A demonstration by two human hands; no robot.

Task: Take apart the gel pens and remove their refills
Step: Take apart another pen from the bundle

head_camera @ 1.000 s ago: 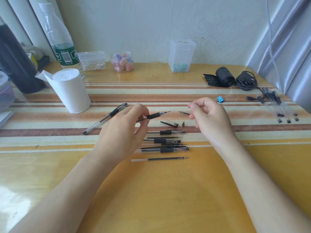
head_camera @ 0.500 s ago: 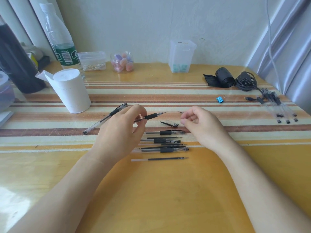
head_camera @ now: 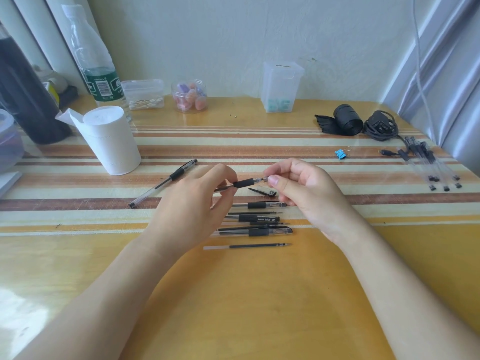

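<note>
My left hand (head_camera: 192, 203) grips the barrel of a gel pen (head_camera: 244, 183) with a black rubber grip, held just above the table. My right hand (head_camera: 304, 193) pinches that pen's tip end between thumb and forefinger. Below the hands lie several pen barrels and refills in a row (head_camera: 257, 219), and a loose refill (head_camera: 246, 246) lies nearest me. A black pen cap (head_camera: 263, 190) rests under the held pen. One whole pen (head_camera: 163, 182) lies to the left. More clear pens (head_camera: 428, 165) lie at the far right.
A toilet roll (head_camera: 110, 140) stands at the left, with a water bottle (head_camera: 96, 68) behind it. Small clear containers (head_camera: 281, 87) line the wall. A black roll (head_camera: 346, 120), coiled cable (head_camera: 381, 126) and blue binder clip (head_camera: 340, 154) lie at the right.
My right hand put down the small tip piece, then came back left and took hold of the tip end of the pen in my left hand.
</note>
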